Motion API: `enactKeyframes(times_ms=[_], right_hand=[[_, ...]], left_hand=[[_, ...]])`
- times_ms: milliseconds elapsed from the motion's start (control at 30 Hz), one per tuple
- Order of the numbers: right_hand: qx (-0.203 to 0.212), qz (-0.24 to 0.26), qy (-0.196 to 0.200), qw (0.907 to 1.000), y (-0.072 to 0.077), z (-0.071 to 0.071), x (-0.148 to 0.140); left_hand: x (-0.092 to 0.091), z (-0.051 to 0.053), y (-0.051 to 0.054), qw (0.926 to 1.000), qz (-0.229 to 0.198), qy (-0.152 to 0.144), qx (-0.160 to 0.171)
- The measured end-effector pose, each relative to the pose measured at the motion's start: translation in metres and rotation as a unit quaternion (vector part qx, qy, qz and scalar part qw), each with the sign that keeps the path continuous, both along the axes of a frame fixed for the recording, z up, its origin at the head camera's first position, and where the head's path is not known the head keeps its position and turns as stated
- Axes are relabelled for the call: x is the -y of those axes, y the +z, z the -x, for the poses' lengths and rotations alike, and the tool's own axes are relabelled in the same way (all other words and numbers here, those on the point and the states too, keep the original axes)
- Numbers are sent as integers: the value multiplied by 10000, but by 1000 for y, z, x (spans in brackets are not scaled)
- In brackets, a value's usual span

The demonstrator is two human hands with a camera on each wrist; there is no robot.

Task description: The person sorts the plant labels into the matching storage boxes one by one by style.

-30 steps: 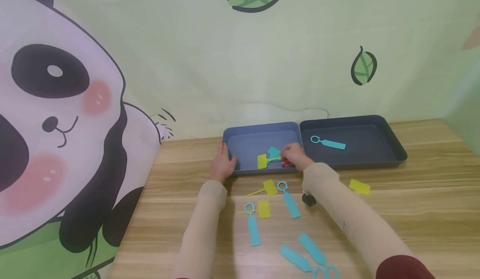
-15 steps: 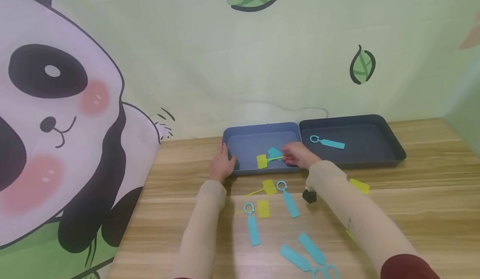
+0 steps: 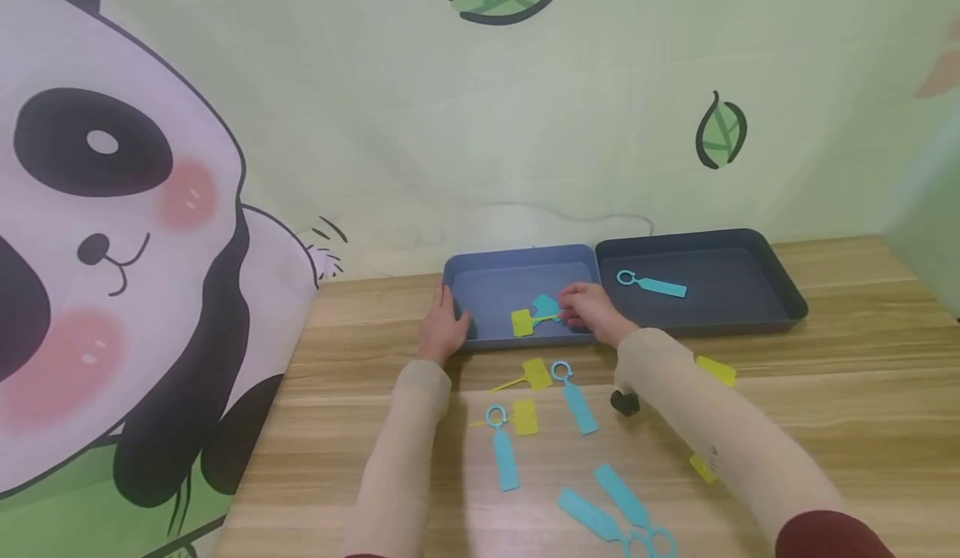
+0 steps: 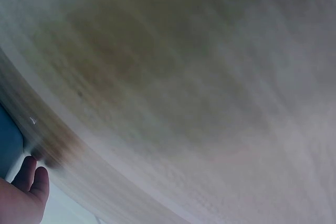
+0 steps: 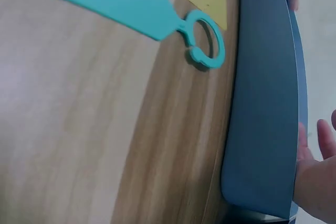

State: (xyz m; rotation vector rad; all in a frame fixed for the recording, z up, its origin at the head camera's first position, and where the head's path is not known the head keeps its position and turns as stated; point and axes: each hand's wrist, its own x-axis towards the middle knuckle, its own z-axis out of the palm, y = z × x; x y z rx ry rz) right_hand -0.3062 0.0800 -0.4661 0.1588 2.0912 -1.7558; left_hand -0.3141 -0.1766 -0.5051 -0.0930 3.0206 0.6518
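My left hand [image 3: 444, 329] rests at the left front corner of the blue tray [image 3: 517, 263], fingers straight along its outside and thumb at the inner corner. Over the tray's right front part is my right hand [image 3: 596, 309], close to the thin tail of a yellow tag [image 3: 522, 323]. In the right wrist view, the thumb of the right hand [image 5: 317, 179] stands apart from its fingers. The yellow tag lies in the blue tray against a turquoise tag [image 3: 544, 306], partly overlapping it. The right hand's fingertips are partly hidden.
A dark tray [image 3: 750, 312] adjoins the blue one and bears a turquoise ring tag [image 3: 660, 286]. Several turquoise ring tags [image 3: 506, 458] and yellow tags [image 3: 536, 373] lie on the wooden table [image 3: 360, 374]. The right sleeve [image 3: 720, 424] covers part of the yellow ones.
My right hand's fingers have loosened from a tighter curl by the yellow tag's tail, and the right forearm has shifted slightly right. The left hand stays at the tray corner.
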Motion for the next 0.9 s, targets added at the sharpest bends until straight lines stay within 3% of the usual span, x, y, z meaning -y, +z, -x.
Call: enactKeyframes(times_ms=[167,400,600,733,900], right_hand=[[-564,-319,312,9974,6,-10,3],[-1158,-760,1069,9846,9,-20,-3],[-1587,-956,1699,9679,13,-30,-7],[-1543,-1006,2173,9586,14,-36,-8],[-1726,-1431,2786,9339,11,-41,-11]], left_hand=[[1,0,0,10000,42,-25,-16],[0,0,0,10000,84,11,13],[1,1,-2,9999,138,10,22],[1,2,-3,9999,126,0,33],[1,2,-2,10000,83,2,47]])
